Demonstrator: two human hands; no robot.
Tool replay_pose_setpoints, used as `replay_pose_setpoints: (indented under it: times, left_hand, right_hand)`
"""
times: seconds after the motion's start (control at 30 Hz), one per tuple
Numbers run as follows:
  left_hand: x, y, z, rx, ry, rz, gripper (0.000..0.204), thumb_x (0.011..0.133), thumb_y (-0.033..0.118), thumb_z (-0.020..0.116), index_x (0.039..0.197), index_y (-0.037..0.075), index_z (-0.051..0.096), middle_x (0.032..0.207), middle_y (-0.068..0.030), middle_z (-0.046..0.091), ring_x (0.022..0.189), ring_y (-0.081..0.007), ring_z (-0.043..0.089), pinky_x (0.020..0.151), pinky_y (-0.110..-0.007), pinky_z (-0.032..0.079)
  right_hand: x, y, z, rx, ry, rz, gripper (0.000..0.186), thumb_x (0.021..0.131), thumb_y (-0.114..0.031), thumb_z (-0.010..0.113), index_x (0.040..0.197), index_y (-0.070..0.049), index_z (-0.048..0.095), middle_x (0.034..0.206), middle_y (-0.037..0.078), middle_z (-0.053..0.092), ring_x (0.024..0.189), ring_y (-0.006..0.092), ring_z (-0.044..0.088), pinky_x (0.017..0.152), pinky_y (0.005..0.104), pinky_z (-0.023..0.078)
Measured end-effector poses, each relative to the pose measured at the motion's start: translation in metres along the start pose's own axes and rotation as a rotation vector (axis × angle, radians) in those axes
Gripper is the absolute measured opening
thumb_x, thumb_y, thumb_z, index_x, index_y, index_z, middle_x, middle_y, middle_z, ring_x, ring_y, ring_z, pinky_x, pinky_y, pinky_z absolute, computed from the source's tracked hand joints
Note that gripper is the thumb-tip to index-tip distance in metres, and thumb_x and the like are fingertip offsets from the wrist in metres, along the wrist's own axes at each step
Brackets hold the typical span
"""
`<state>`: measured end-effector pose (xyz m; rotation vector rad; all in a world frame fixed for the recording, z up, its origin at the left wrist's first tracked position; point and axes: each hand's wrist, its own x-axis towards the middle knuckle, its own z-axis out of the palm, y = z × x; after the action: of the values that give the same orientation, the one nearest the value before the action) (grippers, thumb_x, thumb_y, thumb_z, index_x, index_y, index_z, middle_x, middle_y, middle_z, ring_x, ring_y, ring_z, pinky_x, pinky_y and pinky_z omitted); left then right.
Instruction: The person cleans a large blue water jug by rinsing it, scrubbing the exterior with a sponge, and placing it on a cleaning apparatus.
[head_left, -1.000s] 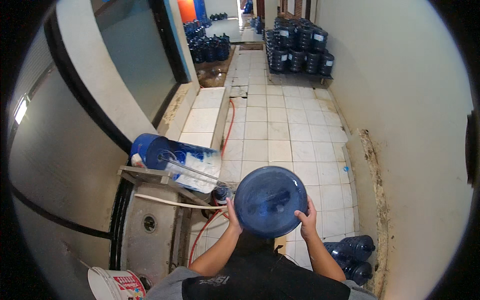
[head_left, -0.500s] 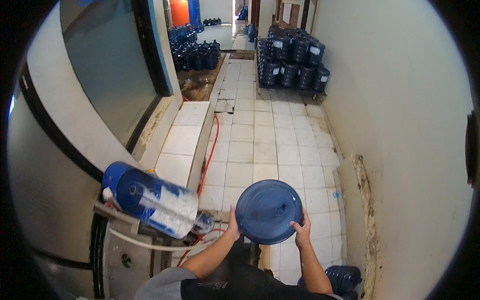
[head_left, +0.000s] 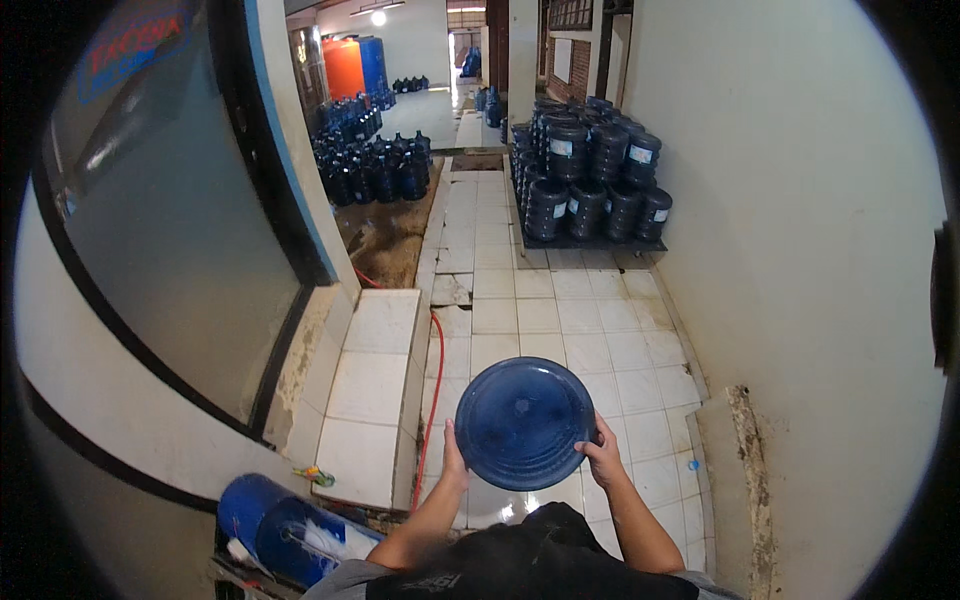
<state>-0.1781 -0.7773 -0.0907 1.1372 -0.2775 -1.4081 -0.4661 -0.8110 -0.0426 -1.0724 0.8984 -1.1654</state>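
Note:
Between my two hands is a large blue water jug, seen end-on (head_left: 525, 425), its round face turned up and ribbed rings showing dimly through the plastic. My left hand (head_left: 454, 460) presses against its left side. On its lower right rim, my right hand (head_left: 602, 455) grips with the thumb over the edge and the fingers around the side. The jug is held in front of my body, above the tiled floor (head_left: 555, 315). Its far end is hidden beneath the round face.
Dark water jugs (head_left: 590, 185) stand stacked on a low platform along the right wall. More jugs (head_left: 380, 170) cluster at the far left. A tiled ledge (head_left: 368, 390) and a red hose (head_left: 432, 425) run on the left. A blue drum (head_left: 262, 515) lies at lower left.
My view has tilted up and moved forward along the passage. The jug stays in both hands, its face turned slightly. The blue drum has slid toward the lower edge.

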Motion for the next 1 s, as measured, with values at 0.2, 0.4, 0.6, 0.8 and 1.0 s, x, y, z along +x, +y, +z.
replay_pose_setpoints:
  times: [0.2,0.4,0.6,0.8,1.0]
  left_hand:
    - [0.095,0.042,0.038,0.031,0.022,0.043,0.082,0.102,0.071,0.040,0.148,0.004,0.051,0.148,-0.0131,0.056,0.137,-0.0256,0.051,0.116,-0.042,0.037]
    - [0.244,0.073,0.043,-0.014,-0.012,0.107,0.082,0.102,0.072,0.036,0.150,0.006,0.050,0.149,-0.0110,0.055,0.138,-0.0260,0.050,0.115,-0.044,0.038]
    - [0.364,0.131,0.034,-0.056,0.251,0.134,0.082,0.101,0.074,0.035,0.155,0.013,0.041,0.154,-0.0100,0.049,0.140,-0.0271,0.049,0.113,-0.045,0.041]
    - [0.477,0.192,0.047,-0.263,0.270,0.184,0.083,0.101,0.073,0.034,0.153,0.009,0.045,0.150,-0.0136,0.054,0.137,-0.0285,0.053,0.114,-0.043,0.043]
    - [0.649,0.261,0.065,-0.207,0.207,0.204,0.081,0.101,0.071,0.037,0.150,0.008,0.049,0.147,-0.0109,0.057,0.135,-0.0272,0.055,0.112,-0.044,0.044]
  right_hand:
    - [0.114,0.018,-0.006,0.131,-0.032,0.014,0.089,0.069,0.004,0.074,0.153,0.002,0.043,0.141,0.009,0.059,0.129,0.0212,0.057,0.114,0.0341,0.039]
    - [0.279,0.055,0.000,0.184,-0.104,0.074,0.087,0.071,0.006,0.072,0.153,0.002,0.043,0.136,0.007,0.062,0.124,0.0195,0.059,0.111,0.0331,0.042]
    - [0.485,0.064,0.048,0.193,-0.357,0.173,0.088,0.072,0.008,0.072,0.154,0.001,0.042,0.136,0.006,0.062,0.122,0.0171,0.059,0.109,0.0324,0.043]
    - [0.659,0.089,0.105,0.143,-0.470,0.250,0.087,0.073,0.011,0.069,0.154,0.001,0.041,0.136,0.005,0.062,0.121,0.0152,0.059,0.107,0.0292,0.044]
    - [0.812,0.107,0.123,0.058,-0.390,0.249,0.088,0.071,0.011,0.066,0.155,0.002,0.041,0.135,0.004,0.062,0.121,0.0156,0.059,0.106,0.0307,0.045]
